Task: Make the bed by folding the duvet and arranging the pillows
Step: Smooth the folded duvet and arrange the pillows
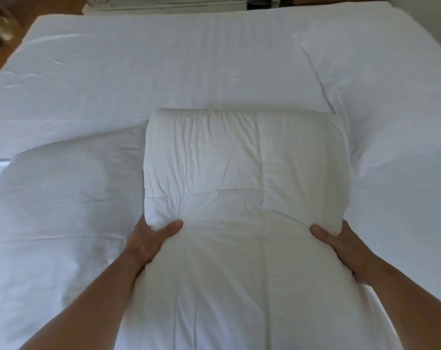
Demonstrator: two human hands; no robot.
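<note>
A thick white quilted duvet [244, 173], folded into a bulky bundle, fills the centre of the view above the bed. My left hand [151, 238] grips its left side with the thumb on top and the fingers hidden underneath. On the opposite side my right hand [340, 246] holds it the same way. One white pillow [60, 188] lies on the bed to the left of the bundle. A second white pillow [391, 102] lies to the right, partly hidden behind the duvet. The white sheet [164, 66] covers the bed.
Brown wooden floor [2, 54] shows past the bed's left edge, with a dark blurred object at the top left. A pale piece of furniture [164, 6] stands beyond the far edge of the bed. A wall runs along the right.
</note>
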